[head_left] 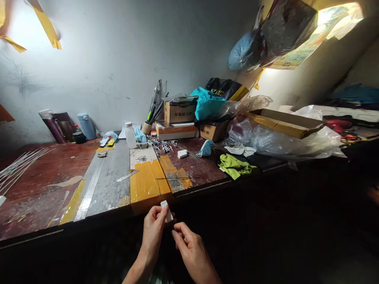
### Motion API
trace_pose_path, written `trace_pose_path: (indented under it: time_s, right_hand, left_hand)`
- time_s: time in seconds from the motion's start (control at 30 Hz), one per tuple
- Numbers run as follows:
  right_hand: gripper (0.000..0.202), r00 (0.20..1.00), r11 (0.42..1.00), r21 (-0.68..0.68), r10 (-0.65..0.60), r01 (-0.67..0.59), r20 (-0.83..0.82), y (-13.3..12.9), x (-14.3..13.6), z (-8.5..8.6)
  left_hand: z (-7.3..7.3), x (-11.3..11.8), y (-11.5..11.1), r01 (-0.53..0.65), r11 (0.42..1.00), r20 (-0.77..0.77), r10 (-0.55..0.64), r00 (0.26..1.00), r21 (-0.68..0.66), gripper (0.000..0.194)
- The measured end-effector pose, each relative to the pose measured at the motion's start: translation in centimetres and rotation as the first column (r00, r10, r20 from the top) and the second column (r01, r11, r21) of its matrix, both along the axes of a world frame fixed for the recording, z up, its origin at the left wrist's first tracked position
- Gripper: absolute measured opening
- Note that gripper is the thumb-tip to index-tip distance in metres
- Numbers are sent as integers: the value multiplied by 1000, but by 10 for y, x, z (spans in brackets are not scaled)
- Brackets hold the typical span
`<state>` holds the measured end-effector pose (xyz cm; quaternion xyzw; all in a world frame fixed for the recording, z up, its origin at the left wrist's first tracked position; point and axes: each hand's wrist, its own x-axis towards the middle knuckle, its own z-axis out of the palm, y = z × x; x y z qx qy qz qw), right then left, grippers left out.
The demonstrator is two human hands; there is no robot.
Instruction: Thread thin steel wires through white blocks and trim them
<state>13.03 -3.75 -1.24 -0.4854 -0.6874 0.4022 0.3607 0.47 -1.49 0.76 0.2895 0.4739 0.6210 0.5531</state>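
My left hand (155, 223) pinches a small white rectangular block (167, 212) between thumb and fingers, just off the front edge of the bench. Close beside it on the right, my right hand (189, 242) is closed, with thumb and forefinger pressed together. Whatever those fingertips may hold is too small to make out. A thin dark line (157, 182) runs over the yellow-taped bench section toward the block; I cannot tell whether it joins it. Similar white blocks (182, 154) lie farther back on the bench, near scattered small black-and-white pieces (165, 147).
A steel ruler (89, 193) and a short metal scale (127, 176) lie on the bench (112, 185). Behind stand a translucent bottle (129, 136), cartons (180, 110) and a blue flask (86, 126). Thin white rods (20, 167) lie left; a green cloth (235, 165) and plastic bags (284, 142) right.
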Motion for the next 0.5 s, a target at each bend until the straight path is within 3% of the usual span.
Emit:
trace_pose_path:
  time_s: [0.23,0.5]
  right_hand:
    - [32,999,995,-89,36,-34,21,-16,15,-3]
    - [48,1000,994,-109,-2,-1,-25,-38,27,-24]
  left_hand:
    - [5,-4,-11,25,999,-22,-24,999,27,33]
    - [11,-5,-9,5,999,-26,-4,1000,39,31]
